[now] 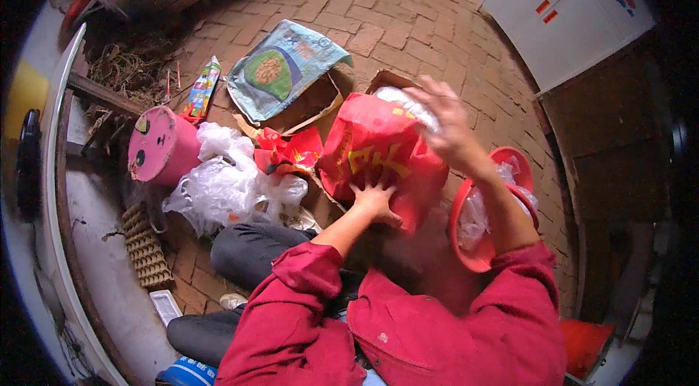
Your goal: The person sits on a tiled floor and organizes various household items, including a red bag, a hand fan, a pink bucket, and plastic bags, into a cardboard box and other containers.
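From the head, you see a brick floor (408,29). A big red bag (357,127) is in its middle. The left hand (375,200) is on the bag, fingers spread wide. The right hand (450,124) is up by the bag's top, too blurry to tell if it pinches anything. A white cabinet (557,18) stands along the floor's right edge. Near the left edge are a pink tub (171,146) and an egg tray (145,247).

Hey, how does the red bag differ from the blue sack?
The red bag is red with yellow print; the blue sack is pale blue with a green picture. The red bag bulges, while the blue sack looks flatter. Your left hand touches the red bag; no hand touches the blue sack. Both are printed.
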Tool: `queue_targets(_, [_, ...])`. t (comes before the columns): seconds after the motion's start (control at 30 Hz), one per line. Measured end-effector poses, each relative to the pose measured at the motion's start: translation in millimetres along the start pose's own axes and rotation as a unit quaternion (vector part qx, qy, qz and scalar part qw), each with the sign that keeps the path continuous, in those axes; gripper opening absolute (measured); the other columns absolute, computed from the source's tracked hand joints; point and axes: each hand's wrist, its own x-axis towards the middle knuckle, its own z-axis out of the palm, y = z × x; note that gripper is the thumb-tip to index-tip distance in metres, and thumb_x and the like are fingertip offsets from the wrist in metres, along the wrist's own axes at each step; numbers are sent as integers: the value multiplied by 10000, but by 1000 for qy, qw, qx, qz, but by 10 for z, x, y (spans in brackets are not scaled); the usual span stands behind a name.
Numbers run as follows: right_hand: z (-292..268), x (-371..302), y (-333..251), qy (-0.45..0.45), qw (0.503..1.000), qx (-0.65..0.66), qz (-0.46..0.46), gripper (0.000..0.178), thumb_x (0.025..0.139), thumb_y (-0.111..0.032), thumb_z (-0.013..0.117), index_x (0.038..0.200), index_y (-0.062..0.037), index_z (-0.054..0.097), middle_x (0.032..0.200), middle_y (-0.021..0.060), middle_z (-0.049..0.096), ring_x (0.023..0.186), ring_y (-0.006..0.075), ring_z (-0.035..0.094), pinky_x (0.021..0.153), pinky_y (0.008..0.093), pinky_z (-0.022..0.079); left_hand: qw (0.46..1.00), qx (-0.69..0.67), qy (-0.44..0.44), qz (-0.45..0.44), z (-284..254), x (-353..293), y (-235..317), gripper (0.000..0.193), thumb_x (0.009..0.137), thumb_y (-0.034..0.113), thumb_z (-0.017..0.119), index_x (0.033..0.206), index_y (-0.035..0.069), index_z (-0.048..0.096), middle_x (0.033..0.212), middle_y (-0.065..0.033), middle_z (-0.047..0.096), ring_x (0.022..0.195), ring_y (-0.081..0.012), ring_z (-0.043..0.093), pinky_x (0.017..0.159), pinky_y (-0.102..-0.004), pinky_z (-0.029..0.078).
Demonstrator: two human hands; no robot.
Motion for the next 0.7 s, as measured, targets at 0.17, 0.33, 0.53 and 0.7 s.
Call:
queue_targets(0.17, [1266, 232, -183, -247, 955, -161, 18, 694, 791, -644, 483, 1393, -340, 319, 1520, 56, 88, 1374, 411, 28, 965, 749, 81, 995, 66, 68, 6, 312, -73, 38, 1042, 564, 716, 640, 1428, 290, 240, 1512, -95, 74, 1365, -419, 46, 963, -749, 56])
queue_targets(0.33, [1728, -64, 366, -272, 927, -188, 179, 608, 842, -630, 394, 1390, -385, 296, 1521, 47, 106, 1380, 384, 67, 973, 730, 115, 998, 60, 0, 31, 389, -96, -151, 941, 651, 719, 575, 1422, 285, 255, 1484, -111, 218, 1359, -363, 182, 1013, -685, 111])
queue_targets(0.53, [2339, -683, 779, -210, 927, -280, 137, 613, 873, -540, 434, 1421, -368, 220, 1510, 93, 141, 1360, 385, 152, 1020, 629, 178, 988, 12, 138, 70, 555, 40, -301, 731, 683, 441, 678, 1305, 164, 412, 1283, -152, 416, 1218, -339, 364, 1008, -538, 258])
queue_targets(0.7, [2552, -818, 805, -161, 933, -289, 141, 643, 855, -509, 489, 1422, -345, 232, 1495, 117, 167, 1333, 391, 218, 1030, 619, 174, 939, 80, 334, 33, 276, -15, -314, 930, 575, 365, 794, 1354, 124, 346, 1415, -148, 266, 1324, -350, 214, 1033, -528, 247])
